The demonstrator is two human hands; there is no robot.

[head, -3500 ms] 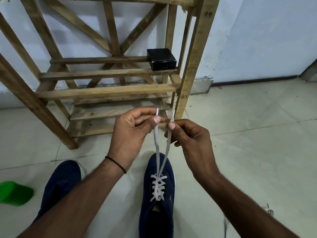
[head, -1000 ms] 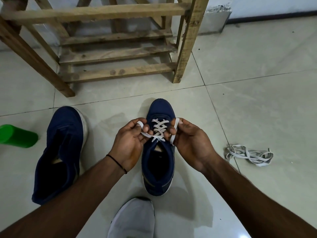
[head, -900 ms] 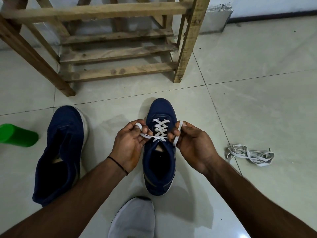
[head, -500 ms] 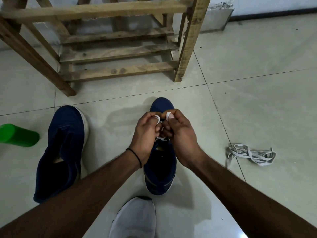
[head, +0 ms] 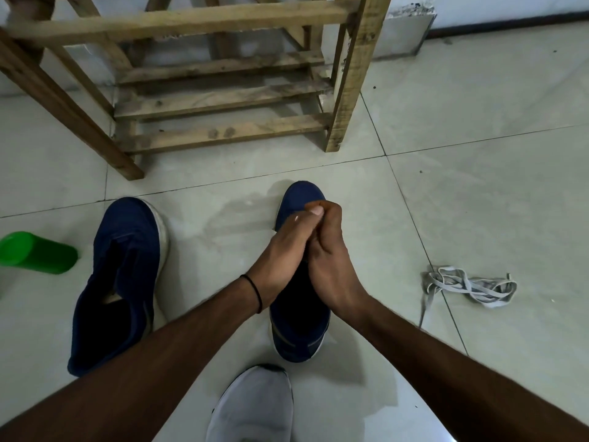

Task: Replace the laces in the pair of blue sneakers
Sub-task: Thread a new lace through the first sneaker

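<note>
Far left on the tiled floor (head: 478, 154), a green plastic cup (head: 38, 253) on its side. Near it, an unlaced blue sneaker (head: 124, 266), toe toward the wooden rack (head: 223, 100) behind. Centre: left hand (head: 280, 250) and right hand (head: 331, 260) pressed together over the second blue sneaker (head: 299, 327), fingers curled tight, hiding eyelets and lacing; impossible to tell what is held. Below, a grey shoe toe (head: 255, 406), cut off by the frame. Right, well apart, a loose tangle of pale laces (head: 468, 287).
</note>
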